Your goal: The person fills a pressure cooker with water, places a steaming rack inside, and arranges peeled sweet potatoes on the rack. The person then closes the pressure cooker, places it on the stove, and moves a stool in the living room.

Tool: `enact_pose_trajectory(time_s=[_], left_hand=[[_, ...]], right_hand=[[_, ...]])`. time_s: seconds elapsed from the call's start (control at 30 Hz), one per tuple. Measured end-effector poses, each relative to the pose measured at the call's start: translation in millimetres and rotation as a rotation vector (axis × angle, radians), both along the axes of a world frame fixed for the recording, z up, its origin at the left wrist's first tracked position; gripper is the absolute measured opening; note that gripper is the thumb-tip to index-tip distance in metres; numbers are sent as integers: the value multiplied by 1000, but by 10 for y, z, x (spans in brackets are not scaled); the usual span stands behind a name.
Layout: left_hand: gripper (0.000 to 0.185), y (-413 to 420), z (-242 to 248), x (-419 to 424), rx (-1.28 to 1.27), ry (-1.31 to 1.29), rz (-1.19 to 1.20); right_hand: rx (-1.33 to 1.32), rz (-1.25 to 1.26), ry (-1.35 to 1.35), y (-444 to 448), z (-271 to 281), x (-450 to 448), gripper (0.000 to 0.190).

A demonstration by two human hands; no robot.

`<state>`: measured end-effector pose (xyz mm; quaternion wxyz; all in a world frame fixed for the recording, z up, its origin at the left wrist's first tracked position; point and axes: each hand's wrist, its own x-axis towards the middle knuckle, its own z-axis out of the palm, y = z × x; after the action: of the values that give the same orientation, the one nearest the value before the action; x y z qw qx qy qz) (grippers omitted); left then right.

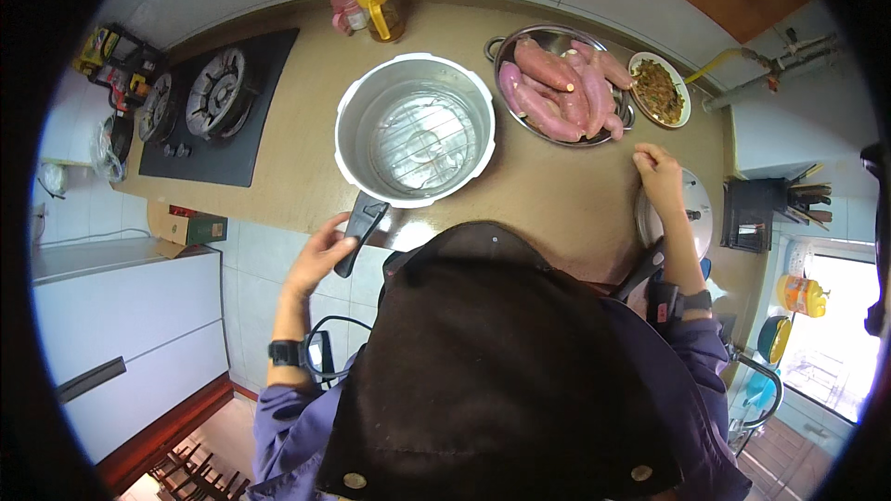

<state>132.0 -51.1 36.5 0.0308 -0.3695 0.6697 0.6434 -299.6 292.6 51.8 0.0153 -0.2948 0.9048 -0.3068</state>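
Observation:
A metal pressure cooker pot point(418, 132) without its lid stands before me on the counter, a round wire rack point(424, 142) and what looks like shallow water inside it. Its black handle point(362, 229) points towards me, and my left hand point(319, 254) holds it from the left side. My right hand point(660, 177) hangs over the counter with fingers loosely curled and nothing visible in them. Just beyond it is a two-handled steel basin point(505, 94) piled with several pink-skinned sweet potatoes point(557, 94). Partly beneath my right forearm lies the metal lid point(698, 205) with a black handle point(640, 268).
A gas hob point(257, 132) is set into the counter point(299, 125) on the left. A yellow-topped oil jug point(376, 7) and a pink-lidded jar point(346, 3) stand at the back wall. Right of the basin sits a dish of brown food point(658, 90); a knife holder point(752, 212) is farther right.

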Motion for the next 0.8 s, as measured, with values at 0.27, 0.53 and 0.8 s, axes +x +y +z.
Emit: enact_pose_trajectory(time_s=[0.27, 0.53, 0.8], left_hand=[[41, -356, 761, 302, -288, 11, 522], [44, 15, 590, -133, -276, -32, 356], [52, 27, 235, -455, -84, -80, 185]], right_hand=[[-125, 20, -71, -701, -202, -522, 33], [-416, 149, -582, -965, -413, -699, 53], [-21, 538, -261, -251, -395, 138, 47]])
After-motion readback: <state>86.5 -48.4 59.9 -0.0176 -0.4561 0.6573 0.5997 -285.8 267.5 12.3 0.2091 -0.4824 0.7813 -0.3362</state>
